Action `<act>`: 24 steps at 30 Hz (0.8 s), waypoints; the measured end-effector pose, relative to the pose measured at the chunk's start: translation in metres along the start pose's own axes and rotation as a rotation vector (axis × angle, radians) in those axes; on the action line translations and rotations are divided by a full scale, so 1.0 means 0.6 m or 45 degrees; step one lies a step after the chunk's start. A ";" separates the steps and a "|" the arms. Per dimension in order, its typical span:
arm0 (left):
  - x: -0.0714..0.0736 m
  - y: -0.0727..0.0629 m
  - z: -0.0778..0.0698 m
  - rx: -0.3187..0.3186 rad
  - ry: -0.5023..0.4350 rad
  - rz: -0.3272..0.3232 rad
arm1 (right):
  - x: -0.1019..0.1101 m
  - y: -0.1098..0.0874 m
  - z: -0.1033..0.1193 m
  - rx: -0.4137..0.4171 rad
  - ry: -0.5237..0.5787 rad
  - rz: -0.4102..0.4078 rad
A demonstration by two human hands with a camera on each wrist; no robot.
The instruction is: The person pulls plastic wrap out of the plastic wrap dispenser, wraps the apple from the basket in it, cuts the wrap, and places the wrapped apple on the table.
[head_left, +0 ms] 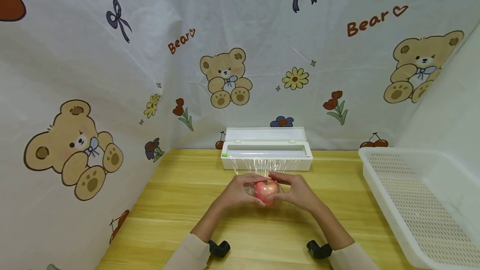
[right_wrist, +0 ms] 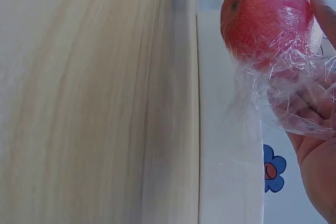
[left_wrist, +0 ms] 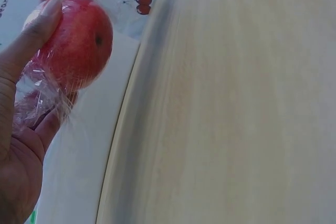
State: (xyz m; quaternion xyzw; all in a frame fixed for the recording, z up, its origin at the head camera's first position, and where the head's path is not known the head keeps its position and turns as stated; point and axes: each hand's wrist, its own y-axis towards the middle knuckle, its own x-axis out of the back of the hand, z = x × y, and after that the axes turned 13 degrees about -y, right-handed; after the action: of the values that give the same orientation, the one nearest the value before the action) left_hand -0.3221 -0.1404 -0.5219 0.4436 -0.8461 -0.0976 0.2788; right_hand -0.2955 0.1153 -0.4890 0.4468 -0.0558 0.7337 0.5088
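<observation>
Sitting midway between the left hand [head_left: 237, 192] and right hand [head_left: 298, 191], each gripping one side and neither evidently nearer, the round red apple [head_left: 265, 191] in clear plastic film [right_wrist: 299, 85] shows no long axis and lies in front of the open white rectangular box [head_left: 228, 163]

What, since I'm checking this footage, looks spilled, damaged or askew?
Nothing looks spilled or damaged. Only the plastic wrap stands out: it bunches in creases beside the apple instead of lying smooth.
</observation>
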 end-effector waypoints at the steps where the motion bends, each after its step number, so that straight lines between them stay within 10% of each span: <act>1: 0.001 0.000 0.000 0.014 -0.010 -0.004 | 0.001 0.000 0.001 0.005 0.002 -0.019; 24: 0.011 0.016 -0.012 0.292 -0.133 -0.016 | -0.008 0.001 -0.007 0.040 -0.059 -0.174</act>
State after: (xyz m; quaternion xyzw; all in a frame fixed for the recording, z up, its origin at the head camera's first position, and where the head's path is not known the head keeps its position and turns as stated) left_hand -0.3278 -0.1391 -0.5094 0.4722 -0.8623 -0.0251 0.1811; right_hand -0.2980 0.1142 -0.4947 0.4744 -0.0255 0.6875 0.5492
